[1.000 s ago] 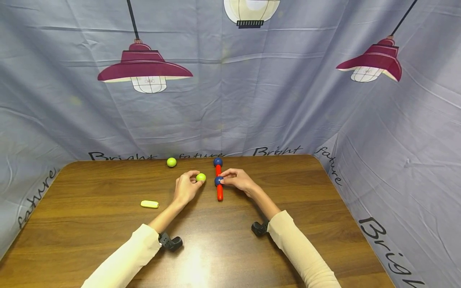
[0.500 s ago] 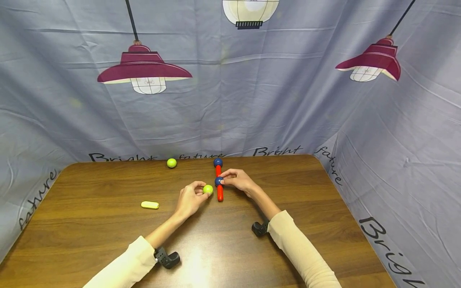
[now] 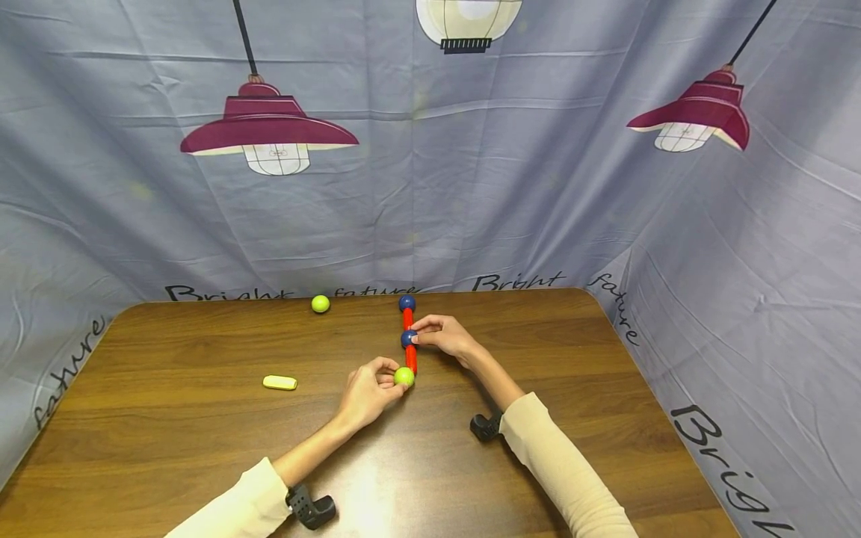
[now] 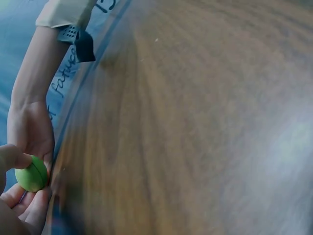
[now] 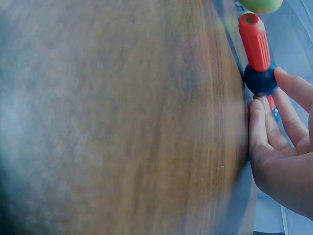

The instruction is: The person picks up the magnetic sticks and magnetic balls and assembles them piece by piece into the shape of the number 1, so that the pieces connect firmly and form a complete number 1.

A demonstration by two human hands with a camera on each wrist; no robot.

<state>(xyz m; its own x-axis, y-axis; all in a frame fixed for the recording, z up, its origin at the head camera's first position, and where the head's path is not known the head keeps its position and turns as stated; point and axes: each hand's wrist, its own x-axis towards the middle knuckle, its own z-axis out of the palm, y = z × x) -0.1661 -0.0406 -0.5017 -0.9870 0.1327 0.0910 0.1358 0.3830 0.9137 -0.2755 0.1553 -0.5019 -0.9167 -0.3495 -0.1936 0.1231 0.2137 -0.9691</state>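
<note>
Between its fingertips my left hand (image 3: 368,391) pinches a yellow-green ball (image 3: 404,376), which overlaps the near end of a red rod (image 3: 412,360) in the head view. My right hand (image 3: 445,336) pinches a dark blue ball (image 3: 409,338) in the middle of the rod line. Beyond it a second red rod (image 3: 407,318) leads to another blue ball (image 3: 406,302) at the far end. The right wrist view shows the near rod (image 5: 255,43) with a hole in its end, facing the green ball (image 5: 264,4). Fingers and thumb sit around the blue ball (image 5: 260,79) there.
Another yellow-green ball (image 3: 320,303) lies near the back edge of the wooden table (image 3: 538,351). A short yellow rod (image 3: 279,382) lies to the left of my left hand. Grey printed curtains (image 3: 430,209) hang behind the table and on the right.
My left hand has carried the yellow-green ball toward me and to the right, down to the near end of the red rod. The right hand stays on the middle blue ball.
</note>
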